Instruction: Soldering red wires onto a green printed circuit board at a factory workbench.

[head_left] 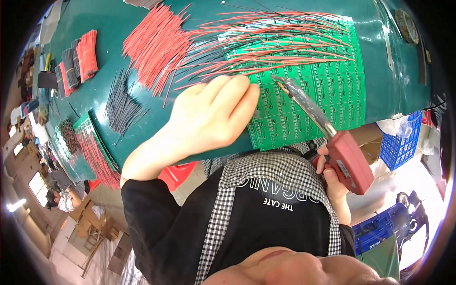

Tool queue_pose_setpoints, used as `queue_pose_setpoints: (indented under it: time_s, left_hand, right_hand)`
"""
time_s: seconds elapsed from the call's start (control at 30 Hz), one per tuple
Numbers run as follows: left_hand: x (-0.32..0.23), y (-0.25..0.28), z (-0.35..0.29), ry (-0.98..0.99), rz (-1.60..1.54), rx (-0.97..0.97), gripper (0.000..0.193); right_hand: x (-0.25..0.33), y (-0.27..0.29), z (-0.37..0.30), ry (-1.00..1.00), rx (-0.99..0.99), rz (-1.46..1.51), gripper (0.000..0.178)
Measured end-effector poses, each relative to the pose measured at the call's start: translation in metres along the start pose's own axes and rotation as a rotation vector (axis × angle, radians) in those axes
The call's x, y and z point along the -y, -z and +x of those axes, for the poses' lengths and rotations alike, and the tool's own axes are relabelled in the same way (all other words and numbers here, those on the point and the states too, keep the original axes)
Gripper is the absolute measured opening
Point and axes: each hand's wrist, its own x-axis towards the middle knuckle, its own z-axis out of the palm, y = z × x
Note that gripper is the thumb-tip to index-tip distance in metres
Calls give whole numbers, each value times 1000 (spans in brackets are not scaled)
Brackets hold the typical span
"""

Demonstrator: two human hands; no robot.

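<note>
Green circuit-board panel [308, 114], divided into many small units: lies flat on the teal tabletop [110, 47], in front of the person, its far part overlaid by a loose fan of red and black wires [289, 47].

Left hand [213, 114]: at the panel's left side, over the near wires; fingers [244, 102] curled closed, though their tips are turned away, so whether they pinch a wire cannot be told.

Right hand [332, 183]: fingers wrapped round the grip of a red soldering gun [350, 161], its metal barrel slanting up and left over the panel, the tip near the left hand and just below the lowest red wires.

Red wire heap [156, 47]: one, left of the panel.

Black wire heap [124, 107]: one, smaller, nearer the person.

Tied wire bundles [87, 56]: several, red and dark, farther left.

Second green panel [90, 126]: at the tabletop's left, red wires along it.

Blue crate [401, 145]: beyond the tabletop, right.
</note>
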Motion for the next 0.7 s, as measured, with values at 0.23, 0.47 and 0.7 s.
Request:
queue_pose_setpoints:
  time_s: [0.23,0.47,0.7]
  left_hand:
    - [10,-28,0,14,-5,-54,29]
    - [11,-29,-3,-10,34,-71,28]
    - [10,-29,-4,-16,44,-60,29]
  right_hand:
    - [-11,18,-1,202,109,-632,54]
    - [-16,17,-3,108,-8,-462,55]
    - [-12,13,0,35,53,-470,59]
